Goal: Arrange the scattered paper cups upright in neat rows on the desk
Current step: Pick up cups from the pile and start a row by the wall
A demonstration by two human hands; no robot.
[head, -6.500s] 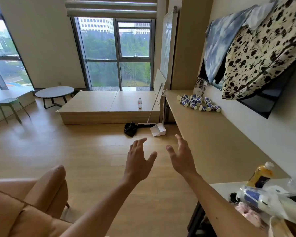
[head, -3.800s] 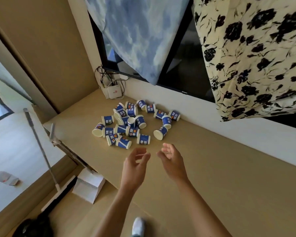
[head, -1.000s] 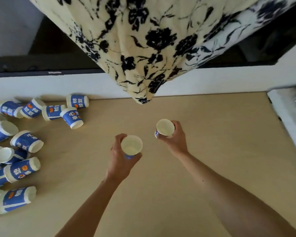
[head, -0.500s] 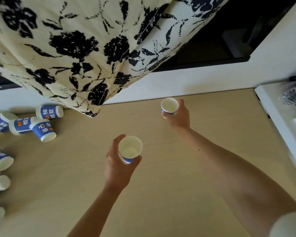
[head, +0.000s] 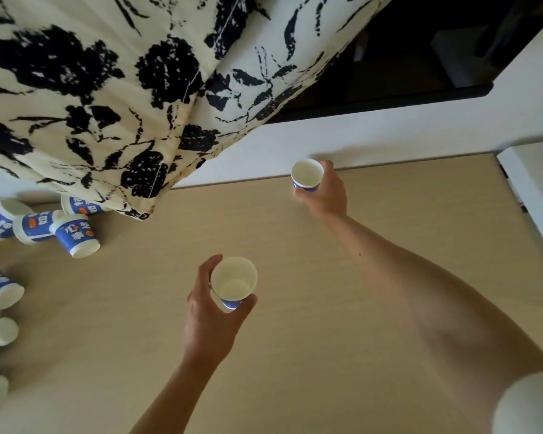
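Right grip (head: 326, 197) is curled round a paper cup (head: 307, 174), mouth up, far out beside the wall (head: 373, 142); whether its base touches the table (head: 311, 355) cannot be told. Left grip (head: 212, 321), nearer the body, pinches a second cup (head: 233, 281) upright between thumb and fingers. Left of both grips, the other cups (head: 74, 234) lie on their sides. The likely risk is that these light cups tip on release or land crooked, spoiling the row. The hanging cloth (head: 107, 89) might also hide part of the row.

Both arms reach forward, right farther, left grip (head: 213, 314) and right grip (head: 328, 195) curled closed.
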